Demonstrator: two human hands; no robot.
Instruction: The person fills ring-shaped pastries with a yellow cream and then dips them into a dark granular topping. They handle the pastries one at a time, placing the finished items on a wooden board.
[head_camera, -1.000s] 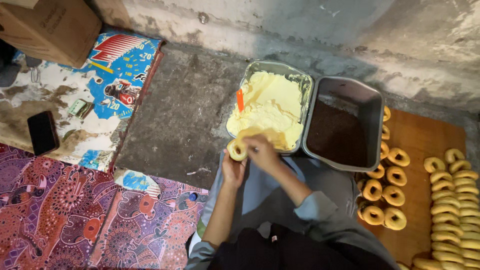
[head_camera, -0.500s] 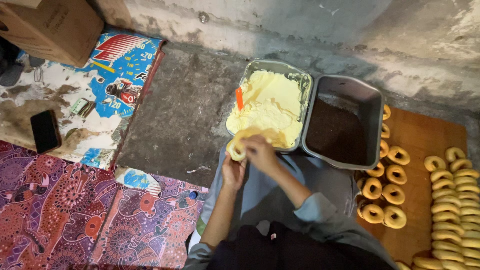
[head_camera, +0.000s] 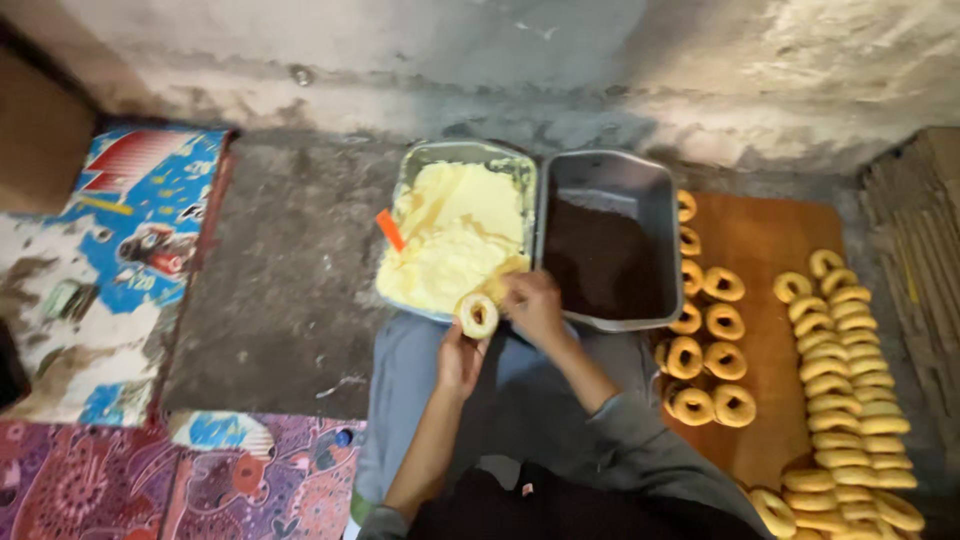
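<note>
Left hand (head_camera: 460, 358) raised, fingers clamped on pastry ring (head_camera: 477, 315). Right hand (head_camera: 533, 303) at its three o'clock, fingers together pinching yellow cream, cream tray (head_camera: 415, 165) at twelve.

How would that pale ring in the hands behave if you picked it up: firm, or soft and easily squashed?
The dough ring probably squashes easily; it matches the soft yellow dough in the tray. It seems light, since the left hand holds it alone. Probably sticky rather than slippery.
</note>
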